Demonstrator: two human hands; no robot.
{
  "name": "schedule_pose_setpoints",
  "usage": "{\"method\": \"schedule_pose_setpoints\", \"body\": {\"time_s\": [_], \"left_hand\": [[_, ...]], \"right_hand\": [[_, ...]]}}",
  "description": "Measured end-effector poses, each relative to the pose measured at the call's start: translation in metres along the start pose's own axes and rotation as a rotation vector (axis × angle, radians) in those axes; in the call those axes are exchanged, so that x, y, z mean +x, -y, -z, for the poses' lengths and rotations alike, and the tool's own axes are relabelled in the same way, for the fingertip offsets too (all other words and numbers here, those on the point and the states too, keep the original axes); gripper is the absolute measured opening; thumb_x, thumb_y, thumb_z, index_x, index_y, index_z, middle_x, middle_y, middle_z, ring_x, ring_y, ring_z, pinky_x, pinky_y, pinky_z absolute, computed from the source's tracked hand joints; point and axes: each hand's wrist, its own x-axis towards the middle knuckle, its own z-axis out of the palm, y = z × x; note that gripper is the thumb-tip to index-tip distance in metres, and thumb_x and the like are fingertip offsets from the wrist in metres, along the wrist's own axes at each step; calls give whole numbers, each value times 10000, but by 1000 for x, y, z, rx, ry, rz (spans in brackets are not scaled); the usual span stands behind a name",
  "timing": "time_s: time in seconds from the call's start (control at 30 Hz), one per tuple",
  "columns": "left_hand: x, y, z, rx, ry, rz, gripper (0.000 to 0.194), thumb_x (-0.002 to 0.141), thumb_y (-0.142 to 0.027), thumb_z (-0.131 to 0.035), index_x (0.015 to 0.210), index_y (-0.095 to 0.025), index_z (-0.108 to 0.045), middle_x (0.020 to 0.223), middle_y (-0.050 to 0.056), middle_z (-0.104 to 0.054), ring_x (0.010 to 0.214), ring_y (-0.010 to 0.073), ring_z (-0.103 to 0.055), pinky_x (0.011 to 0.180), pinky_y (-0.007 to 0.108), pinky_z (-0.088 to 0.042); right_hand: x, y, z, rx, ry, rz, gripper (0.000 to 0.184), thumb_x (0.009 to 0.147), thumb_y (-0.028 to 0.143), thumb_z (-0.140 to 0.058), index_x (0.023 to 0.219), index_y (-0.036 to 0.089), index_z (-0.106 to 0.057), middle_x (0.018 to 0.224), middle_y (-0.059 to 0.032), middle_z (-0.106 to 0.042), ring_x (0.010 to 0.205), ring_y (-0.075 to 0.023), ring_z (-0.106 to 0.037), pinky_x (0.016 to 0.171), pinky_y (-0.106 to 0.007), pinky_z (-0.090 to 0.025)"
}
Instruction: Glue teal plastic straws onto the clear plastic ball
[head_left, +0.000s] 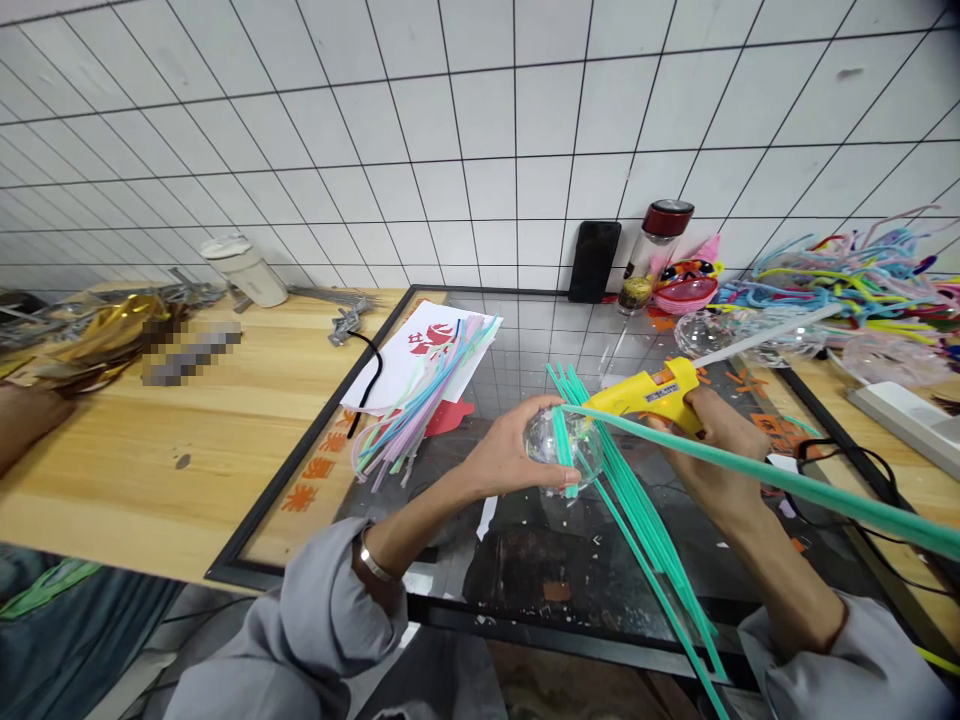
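My left hand (pixel 517 455) is closed around a clear faceted plastic ball (pixel 589 452). A green pipe cleaner (pixel 750 462) lies across the ball under my thumb, and its long end runs off to the right edge of the view. In my right hand (pixel 720 430) is a yellow glue gun (pixel 645 392), its nozzle pointing at the ball's right side, with a long whitish glue stick (pixel 765 335) out of its back. Whether the nozzle touches the ball I cannot make out. More green pipe cleaners (pixel 645 535) lie in a bundle beneath, on the dark glass panel (pixel 450 540).
Pastel pipe cleaners (pixel 409 420) rest on white paper (pixel 442 345). Along the wall stand a phone (pixel 594 262), a glass bottle (pixel 652 255) and a white cup (pixel 244 270). Colourful pipe cleaners (pixel 847 275) and a white power strip (pixel 911 425) are on the right. Another person's arm (pixel 30 420) shows at left.
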Motion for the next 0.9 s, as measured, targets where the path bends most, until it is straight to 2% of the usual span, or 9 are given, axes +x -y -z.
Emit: {"method": "schedule_pose_setpoints", "body": {"time_s": [0.17,0.4,0.57,0.77,0.9], "left_hand": [[1,1,0,7,-2,-26,803,578,-358,-862,1294,-206,-531,1255,90,-622,1135,300,-586,1022,489,-449],[1,0,1,16,0,-23,802,580,-350,-858,1292,-190,-527,1264,97,-617,1126,292,-585,1015,475,-451],[0,-2,1,14,2,-7,789,583,-353,-853,1288,-202,-532,1239,83,-626,1111,291,-592,999,468,-460],[1,0,1,18,-4,-23,800,578,-352,-859,1290,-196,-530,1247,82,-624,1107,283,-594,1000,440,-460],[1,0,0,17,2,-20,817,575,-352,-859,1299,-176,-525,1247,94,-622,1105,285,-591,993,439,-461]], "right_hand": [[-2,-1,-2,11,7,-44,174,799,334,-588,723,231,-469,604,14,-553,508,-127,-502,475,-248,-340],[0,1,0,40,-29,14,182,801,313,-584,709,228,-452,580,23,-512,498,-122,-474,476,-250,-313],[0,1,0,8,-3,-33,204,819,356,-557,703,232,-443,571,29,-494,474,-112,-433,463,-256,-283],[-1,0,-3,-12,-41,-72,182,782,333,-566,696,238,-438,563,29,-501,461,-117,-431,456,-261,-285],[0,2,-1,10,6,-49,189,807,345,-549,699,237,-438,570,20,-518,467,-120,-456,456,-257,-298]]}}
